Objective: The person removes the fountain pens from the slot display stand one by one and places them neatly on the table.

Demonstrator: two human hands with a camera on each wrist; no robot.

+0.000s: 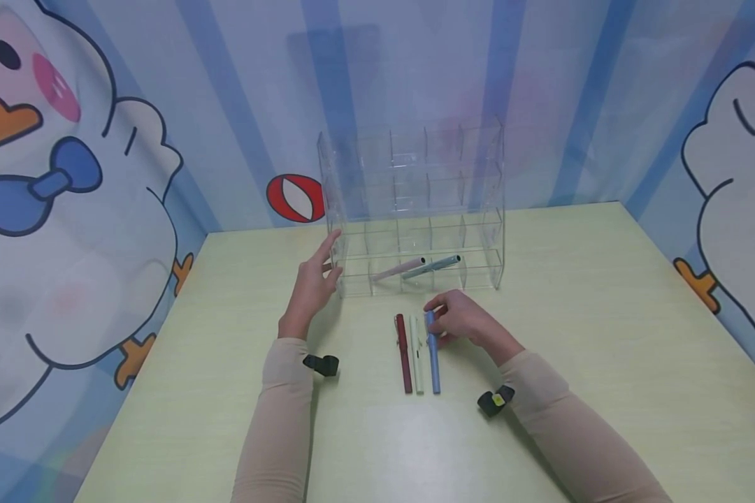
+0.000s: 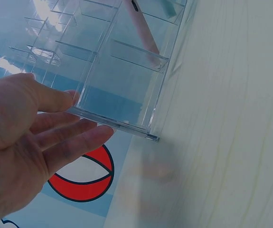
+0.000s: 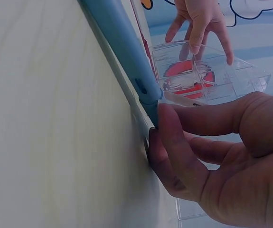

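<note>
My right hand point(image 1: 459, 316) pinches the upper end of a blue pen point(image 1: 433, 363), which lies on the table; in the right wrist view, thumb and fingertips meet at that end of the pen point(image 3: 127, 52). Left of it lie a pale green pen point(image 1: 416, 363) and a dark red pen point(image 1: 404, 353), side by side. My left hand point(image 1: 313, 286) touches the left side of a clear acrylic rack point(image 1: 413, 241), its fingers fairly straight along the outer wall point(image 2: 115, 126). In the rack's bottom row, a pale pink pen point(image 1: 398, 270) and a teal pen point(image 1: 433, 267) lean in separate compartments.
The rack has several tiers of divided compartments and stands at the table's point(image 1: 566, 300) back edge. Behind it hangs a blue striped backdrop point(image 1: 409, 70) with cartoon figures and a red-and-white ball point(image 1: 277, 199). A small black camera sits on each wrist.
</note>
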